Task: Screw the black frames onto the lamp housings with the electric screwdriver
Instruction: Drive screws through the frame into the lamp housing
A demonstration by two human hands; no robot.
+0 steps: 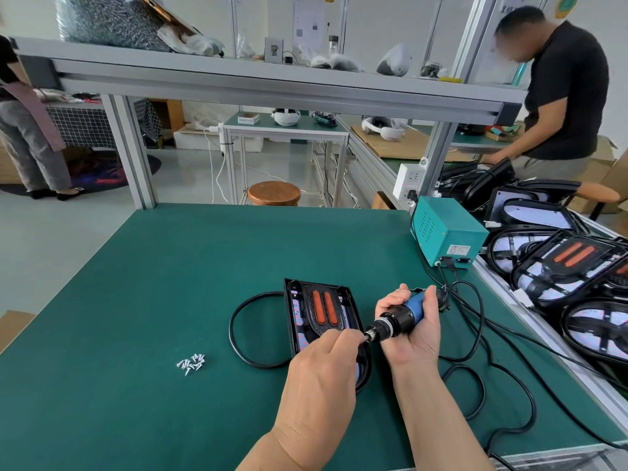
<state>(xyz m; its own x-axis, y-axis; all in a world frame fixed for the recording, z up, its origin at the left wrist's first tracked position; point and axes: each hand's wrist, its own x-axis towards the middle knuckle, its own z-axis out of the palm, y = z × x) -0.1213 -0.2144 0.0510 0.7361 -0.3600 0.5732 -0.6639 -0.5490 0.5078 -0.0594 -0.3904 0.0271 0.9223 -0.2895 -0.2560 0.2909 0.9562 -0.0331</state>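
A black plastic lamp housing (307, 321), flat with one rounded end, lies on the green matte tabletop (170, 283). A black frame with two orange ribbed strips (324, 312) sits in it. Over its near right edge the right hand (413, 329) grips the screwdriver (399, 321) around its blue-and-black barrel, the knurled metal chuck pointing left. The left hand (323, 368) has curled fingers, their tips closed on the screwdriver's bit; any screw between them is hidden. A loose heap of small silver screws (191, 363) lies left of the housing. A black cable (234, 334) loops round the housing's left side. Behind and right of the housing stands a teal metal box (445, 232), and further right more housings (560, 270) are stacked. An aluminium-profile shelf (272, 86) spans above.
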